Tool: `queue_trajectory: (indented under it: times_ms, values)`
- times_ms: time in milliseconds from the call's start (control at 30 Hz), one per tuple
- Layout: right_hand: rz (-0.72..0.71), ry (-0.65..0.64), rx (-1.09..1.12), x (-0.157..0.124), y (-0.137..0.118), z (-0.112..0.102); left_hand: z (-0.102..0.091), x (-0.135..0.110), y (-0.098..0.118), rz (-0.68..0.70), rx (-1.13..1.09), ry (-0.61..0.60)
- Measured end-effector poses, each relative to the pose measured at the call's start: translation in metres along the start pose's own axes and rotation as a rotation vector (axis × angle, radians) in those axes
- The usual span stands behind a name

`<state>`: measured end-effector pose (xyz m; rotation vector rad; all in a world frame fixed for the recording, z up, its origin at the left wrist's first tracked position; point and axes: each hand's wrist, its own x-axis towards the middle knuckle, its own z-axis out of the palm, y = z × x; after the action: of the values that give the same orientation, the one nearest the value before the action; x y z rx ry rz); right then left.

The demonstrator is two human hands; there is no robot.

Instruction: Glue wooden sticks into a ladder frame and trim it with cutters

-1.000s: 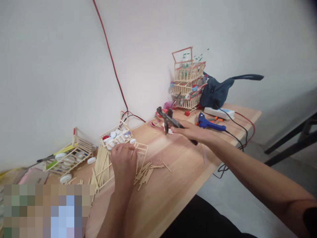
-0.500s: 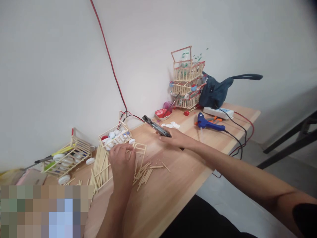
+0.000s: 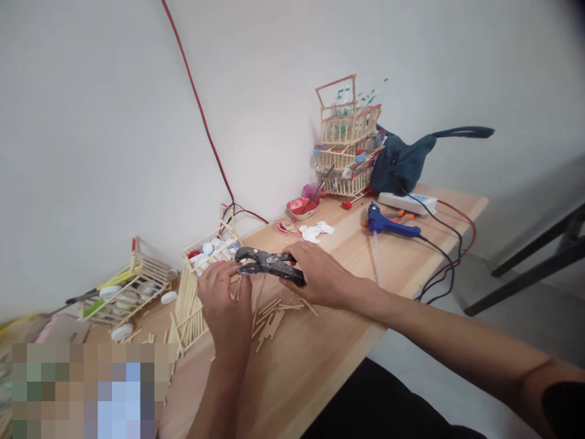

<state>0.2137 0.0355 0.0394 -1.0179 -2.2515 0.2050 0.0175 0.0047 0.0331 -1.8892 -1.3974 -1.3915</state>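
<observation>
My right hand (image 3: 317, 274) is wrapped around the handles of black shears (image 3: 265, 263) with one hooked jaw, spread apart at the tip. The jaws point left and reach the fingertips of my left hand (image 3: 223, 299). My left hand is closed in a pinch, with a thin wooden stick (image 3: 237, 289) between thumb and fingers. The stick's far end is hidden. Below the shears, several short cut sticks (image 3: 274, 323) lie scattered on the table (image 3: 320, 360). A bundle of longer sticks (image 3: 188, 311) rests left of my left hand.
Two stick-built carts with bottle caps, a nearer one (image 3: 123, 299) and another (image 3: 212, 247), stand along the wall. A stack of stick baskets (image 3: 350, 152), a dark blue bag (image 3: 402, 161), a red paint dish (image 3: 301, 207), a white power strip (image 3: 406, 202) and a blue glue gun (image 3: 393, 222) are farther right.
My right hand has brought the shears down and left, turning their jaws toward my left hand. My left hand stays nearly in place. The view has shifted slightly.
</observation>
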Motion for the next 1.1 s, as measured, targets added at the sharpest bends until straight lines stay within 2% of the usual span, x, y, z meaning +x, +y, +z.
queue_trajectory:
  times_ms: [233,433,1100]
  values:
    - [0.058,0.002,0.025,-0.004,-0.008,0.003,0.0,-0.002,0.005,0.005,-0.015,0.018]
    - [0.118,-0.057,0.067,-0.005,-0.011,0.001,-0.001,-0.002,0.004,-0.034,0.006,-0.01]
    - [0.175,-0.072,0.051,-0.007,-0.015,0.002,-0.003,0.001,0.006,-0.043,0.037,-0.017]
